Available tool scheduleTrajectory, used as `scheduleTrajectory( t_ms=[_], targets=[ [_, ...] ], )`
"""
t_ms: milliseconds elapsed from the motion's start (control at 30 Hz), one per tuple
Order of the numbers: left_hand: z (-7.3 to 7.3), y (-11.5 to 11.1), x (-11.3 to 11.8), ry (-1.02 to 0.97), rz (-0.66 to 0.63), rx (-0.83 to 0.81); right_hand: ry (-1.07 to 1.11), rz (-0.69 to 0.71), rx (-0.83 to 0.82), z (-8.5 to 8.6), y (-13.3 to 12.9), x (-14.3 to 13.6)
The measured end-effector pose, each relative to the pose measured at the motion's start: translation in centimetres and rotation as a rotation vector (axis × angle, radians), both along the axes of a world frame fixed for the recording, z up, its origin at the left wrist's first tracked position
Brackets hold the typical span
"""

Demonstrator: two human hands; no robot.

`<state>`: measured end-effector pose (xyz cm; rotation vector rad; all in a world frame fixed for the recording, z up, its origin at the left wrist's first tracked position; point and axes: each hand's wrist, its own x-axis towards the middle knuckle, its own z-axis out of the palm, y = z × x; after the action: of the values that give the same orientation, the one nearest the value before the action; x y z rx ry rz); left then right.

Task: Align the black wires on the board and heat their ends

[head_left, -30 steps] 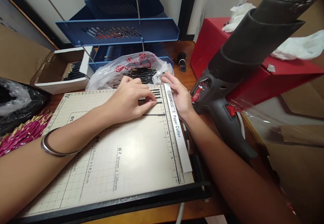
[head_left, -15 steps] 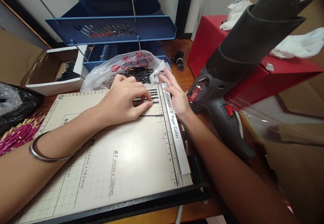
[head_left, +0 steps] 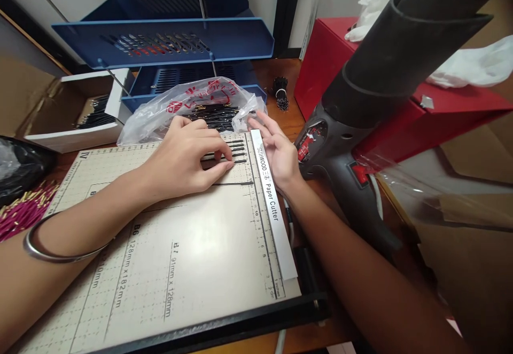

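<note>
A cream paper cutter (head_left: 212, 247) with printed rulers lies before me, a white strip (head_left: 276, 226) along its right edge. My left hand (head_left: 196, 154) rests on its upper part, thumb and index fingertip together on a thin black cord (head_left: 240, 161). Several more black cords (head_left: 237, 144) lie side by side just beyond, their ends toward the strip. Nearer to me, a single black cord (head_left: 234, 184) lies apart from them. Beside the strip's upper end is my right hand (head_left: 281, 156), palm turned up and fingers stretched out, nothing visible in it.
A clear plastic bag (head_left: 192, 97) of black cords lies behind the cutter, below blue trays (head_left: 168, 36). A black heat gun-like tool (head_left: 340, 113) stands at right before a red box (head_left: 320, 65). Left are a white box (head_left: 72, 139) and magenta cords (head_left: 28, 212).
The whole view has shifted slightly, moving the cutter a little left in the picture. Both hands keep nearly the same places on and beside the cutter.
</note>
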<state>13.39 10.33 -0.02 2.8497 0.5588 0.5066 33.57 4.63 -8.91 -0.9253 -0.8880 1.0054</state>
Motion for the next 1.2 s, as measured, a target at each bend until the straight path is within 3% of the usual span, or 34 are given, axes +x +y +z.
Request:
scheduleTrajectory(
  t_ms=[267,600,1200],
  targets=[
    [0.3,0.0,0.0,0.022,0.011,0.015,-0.109,0.091,-0.064,2.4,-0.9,-0.4],
    [0.4,0.3,-0.1,0.032,0.016,-0.013,-0.216,0.197,0.006,1.5,-0.7,0.6],
    [0.2,0.3,-0.1,0.006,0.008,-0.006,-0.177,0.204,0.011,2.0,-1.1,0.5]
  ],
)
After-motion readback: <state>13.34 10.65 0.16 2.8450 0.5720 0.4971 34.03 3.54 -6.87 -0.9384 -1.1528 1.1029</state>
